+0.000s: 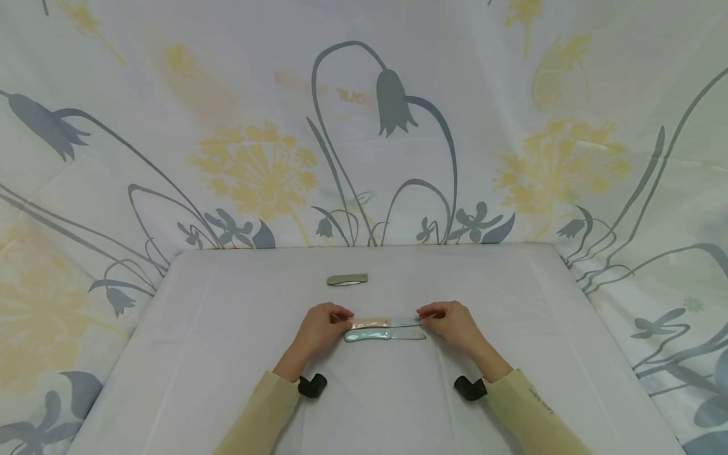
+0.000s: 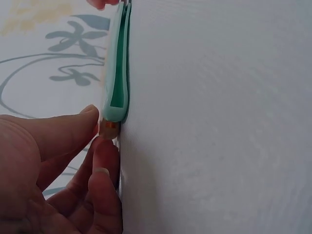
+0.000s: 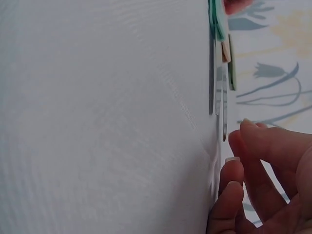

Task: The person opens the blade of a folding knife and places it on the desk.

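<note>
Two unfolded pocket knives lie side by side, blades pointing right. The nearer pocket knife (image 1: 368,335) has a teal handle, whose slotted edge fills the top of the left wrist view. Just beyond it is the peach-handled pocket knife (image 1: 371,323). My left hand (image 1: 322,327) pinches the butt of the peach handle between thumb and fingers. At the opposite end, my right hand (image 1: 452,324) is beside the blade tips, its fingers loosely bent. The right wrist view shows those fingertips right by a blade tip (image 3: 225,136), with nothing gripped between them.
Farther back on the white-covered table (image 1: 239,284) lies a folded green pocket knife (image 1: 347,279). A flower-printed cloth (image 1: 364,158) hangs behind the table and along its sides. Black wrist devices (image 1: 312,386) are strapped at both sleeve cuffs.
</note>
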`<state>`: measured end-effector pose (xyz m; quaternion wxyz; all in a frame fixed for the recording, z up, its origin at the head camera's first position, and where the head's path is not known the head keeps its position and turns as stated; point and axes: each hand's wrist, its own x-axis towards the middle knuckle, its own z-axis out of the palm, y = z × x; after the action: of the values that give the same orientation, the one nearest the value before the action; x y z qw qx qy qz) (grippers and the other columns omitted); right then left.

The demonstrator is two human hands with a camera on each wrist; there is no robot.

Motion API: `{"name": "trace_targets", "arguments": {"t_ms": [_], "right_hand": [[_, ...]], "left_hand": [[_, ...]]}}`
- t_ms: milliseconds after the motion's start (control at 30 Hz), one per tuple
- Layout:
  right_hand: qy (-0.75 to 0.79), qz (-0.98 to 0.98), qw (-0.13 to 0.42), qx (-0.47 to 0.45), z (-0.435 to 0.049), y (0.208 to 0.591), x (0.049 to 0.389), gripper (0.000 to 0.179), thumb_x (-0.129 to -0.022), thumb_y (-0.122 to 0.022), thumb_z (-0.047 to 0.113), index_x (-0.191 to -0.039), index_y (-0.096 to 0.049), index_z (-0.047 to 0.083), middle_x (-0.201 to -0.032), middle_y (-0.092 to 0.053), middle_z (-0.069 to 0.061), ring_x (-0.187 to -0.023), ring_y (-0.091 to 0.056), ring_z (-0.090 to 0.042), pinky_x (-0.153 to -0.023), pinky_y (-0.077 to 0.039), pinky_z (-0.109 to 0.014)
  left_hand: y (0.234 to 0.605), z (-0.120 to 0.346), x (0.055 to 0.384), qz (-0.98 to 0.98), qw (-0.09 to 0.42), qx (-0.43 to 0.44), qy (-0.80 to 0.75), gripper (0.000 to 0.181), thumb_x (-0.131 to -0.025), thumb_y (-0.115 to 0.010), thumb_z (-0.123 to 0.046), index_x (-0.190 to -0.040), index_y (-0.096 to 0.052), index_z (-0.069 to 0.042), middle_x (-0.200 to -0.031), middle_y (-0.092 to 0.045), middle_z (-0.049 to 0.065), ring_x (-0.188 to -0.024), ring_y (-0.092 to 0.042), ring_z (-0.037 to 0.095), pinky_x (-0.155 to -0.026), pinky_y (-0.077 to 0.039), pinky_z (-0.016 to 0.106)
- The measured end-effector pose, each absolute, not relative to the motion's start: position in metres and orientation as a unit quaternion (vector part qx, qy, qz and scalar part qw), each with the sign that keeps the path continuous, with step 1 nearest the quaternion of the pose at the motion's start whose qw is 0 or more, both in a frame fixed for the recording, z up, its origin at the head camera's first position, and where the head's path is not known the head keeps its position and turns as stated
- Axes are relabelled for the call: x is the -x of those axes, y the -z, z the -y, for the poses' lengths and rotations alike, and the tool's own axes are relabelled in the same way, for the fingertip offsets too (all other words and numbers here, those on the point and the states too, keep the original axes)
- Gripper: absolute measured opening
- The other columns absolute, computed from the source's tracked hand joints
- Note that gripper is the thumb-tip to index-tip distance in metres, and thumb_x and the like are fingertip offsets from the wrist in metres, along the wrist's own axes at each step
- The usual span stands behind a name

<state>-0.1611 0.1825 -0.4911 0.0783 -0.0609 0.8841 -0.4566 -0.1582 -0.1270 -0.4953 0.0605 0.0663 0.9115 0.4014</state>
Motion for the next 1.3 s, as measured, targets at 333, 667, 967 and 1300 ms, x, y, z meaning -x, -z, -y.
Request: {"name": "trace_targets", "arguments": {"t_ms": [333, 667, 967, 1300], "right_hand": [[0.464, -0.881, 0.078, 0.054, -0.184, 0.487, 0.170, 0.020, -0.091, -0.072, 0.010, -0.110, -0.076, 0.009, -0.102, -0.074, -0.002, -0.097, -0.062, -0.020, -0.075, -0.047, -0.033], [0.508, -0.856, 0.084, 0.046, -0.159, 0.483, 0.195, 0.022, -0.092, -0.072, 0.014, -0.113, -0.075, 0.008, -0.109, -0.073, -0.002, -0.100, -0.064, -0.020, -0.081, -0.049, -0.032], [0.567, -0.817, 0.097, 0.035, -0.122, 0.480, 0.221, 0.028, -0.094, -0.070, 0.015, -0.120, -0.071, 0.003, -0.116, -0.071, -0.007, -0.108, -0.064, -0.023, -0.091, -0.050, -0.037], [0.589, -0.799, 0.119, -0.009, -0.096, 0.493, 0.237, 0.036, -0.098, -0.063, 0.020, -0.131, -0.065, 0.006, -0.130, -0.064, -0.010, -0.112, -0.062, -0.024, -0.098, -0.047, -0.039]], "left_hand": [[0.490, 0.142, 0.166, -0.901, 0.036, -0.027, -0.432, 0.014, -0.093, -0.072, -0.016, -0.106, -0.075, -0.018, -0.098, -0.067, -0.004, -0.086, -0.059, 0.013, -0.077, -0.049, 0.034], [0.493, 0.164, 0.197, -0.880, 0.005, 0.000, -0.475, 0.016, -0.095, -0.069, -0.017, -0.110, -0.074, -0.012, -0.104, -0.069, 0.002, -0.091, -0.062, 0.019, -0.079, -0.050, 0.035], [0.495, 0.166, 0.221, -0.869, -0.003, 0.037, -0.493, 0.021, -0.095, -0.067, -0.017, -0.115, -0.072, -0.010, -0.111, -0.068, 0.007, -0.097, -0.060, 0.024, -0.081, -0.049, 0.037], [0.497, 0.160, 0.233, -0.870, 0.006, 0.048, -0.491, 0.026, -0.094, -0.068, -0.017, -0.118, -0.071, -0.006, -0.113, -0.067, 0.011, -0.102, -0.062, 0.027, -0.088, -0.049, 0.041]]}}
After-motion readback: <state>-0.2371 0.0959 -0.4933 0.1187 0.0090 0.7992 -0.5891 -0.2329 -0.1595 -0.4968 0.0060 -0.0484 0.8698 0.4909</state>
